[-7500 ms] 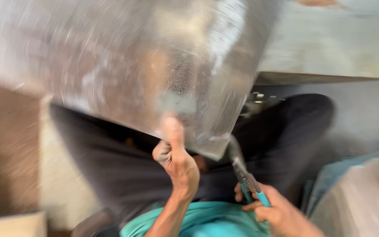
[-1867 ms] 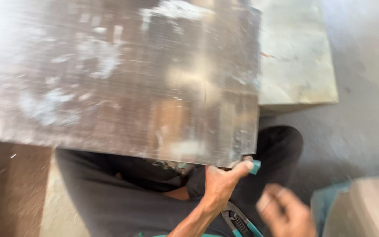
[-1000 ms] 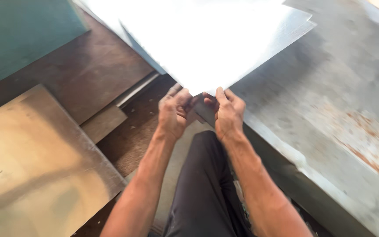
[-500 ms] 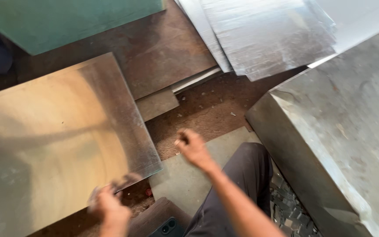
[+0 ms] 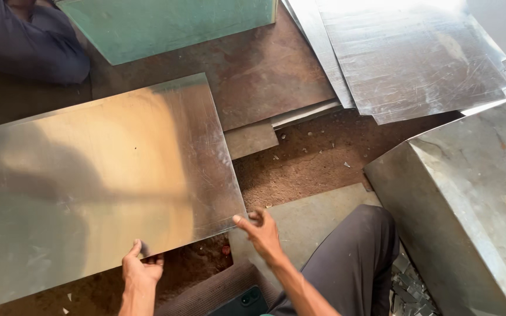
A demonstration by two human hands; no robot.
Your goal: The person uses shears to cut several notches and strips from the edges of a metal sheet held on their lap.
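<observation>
1. The large rectangular shiny metal sheet (image 5: 109,187) lay on the floor, ahead and to the left of the person, its long axis running left to right.
2. The left hand (image 5: 140,270) pinched the sheet's near edge, fingers (image 5: 134,250) clamped on it.
3. The right hand (image 5: 260,229) was at the near right corner, fingers apart, perhaps just touching.
4. The sheet looked scratched, reflective and slightly bowed.

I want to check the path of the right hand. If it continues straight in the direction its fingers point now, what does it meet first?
The right hand points left, toward the near right corner of the shiny metal sheet. Its fingertips are already at that edge, so the sheet likely comes first, though depth is unclear.
</observation>
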